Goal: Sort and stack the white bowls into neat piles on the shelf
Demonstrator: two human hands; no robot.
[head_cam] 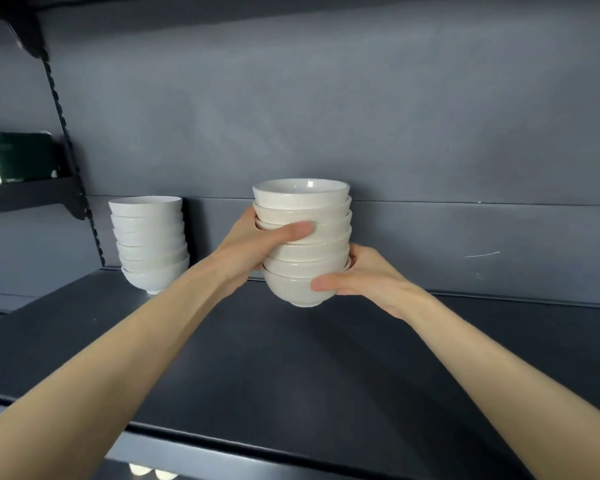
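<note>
A pile of several nested white bowls (303, 244) is in the middle of the dark shelf (291, 368), its foot at the shelf surface; whether it touches is unclear. My left hand (257, 244) grips the pile's upper left side, thumb across the front. My right hand (357, 275) holds the lowest bowls from the right, thumb on the front of the bottom bowl. A second pile of several white bowls (151, 242) stands at the back left of the same shelf, leaning slightly.
The shelf's grey back wall (361, 116) rises behind both piles. A black slotted upright with a bracket (70, 168) carries a smaller side shelf at the left with a dark green object (21, 157). Pale round shapes (149, 471) show below the shelf's front edge.
</note>
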